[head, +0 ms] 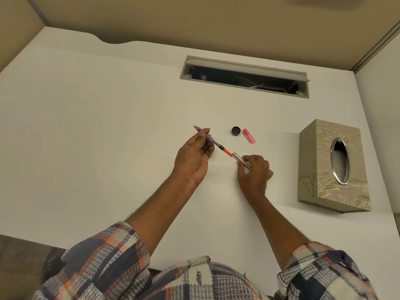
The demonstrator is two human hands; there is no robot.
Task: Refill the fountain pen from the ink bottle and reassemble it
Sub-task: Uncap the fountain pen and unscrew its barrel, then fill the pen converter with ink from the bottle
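White desk (pixel 108 126) fills the view. Left hand (pixel 194 156) pinches the pen section (pixel 213 142); right hand (pixel 254 172), at four o'clock, grips the barrel (pixel 239 159).

A white desk (pixel 108 126) fills the view, enclosed by beige partition walls (pixel 216 22) with grey trim. A grey cable slot (pixel 244 76) is cut into its far side, lid open. A patterned tissue box (pixel 331 167) sits right.

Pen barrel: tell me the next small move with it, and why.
Probably slide the barrel in the right hand up over the orange converter end. The left hand holds the nib section, the barrel's mouth sits just at the converter's tip, in line with it, and the pink cap waits on the desk.
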